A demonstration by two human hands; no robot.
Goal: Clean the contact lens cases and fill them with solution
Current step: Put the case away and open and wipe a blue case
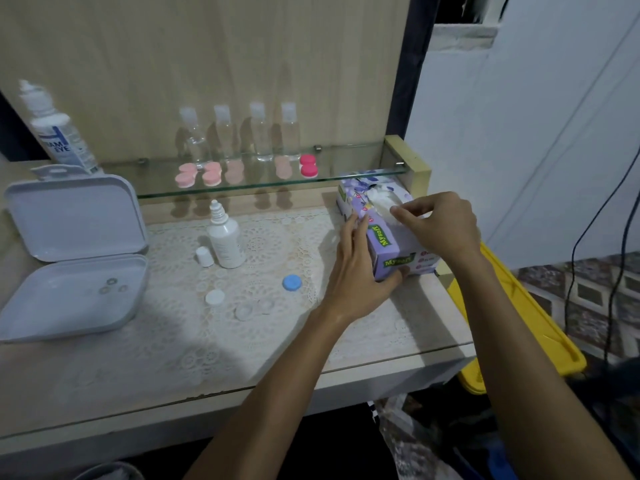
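Evidently early in cleaning: the left hand [360, 268] steadies the tissue box [388, 233] with straight fingers, the right hand [440, 226] pinches a tissue [382, 202], while the opened case [254, 308], caps [291, 283] and uncapped bottle [225, 240] lie on the desk [173, 358], filling seemingly undone.
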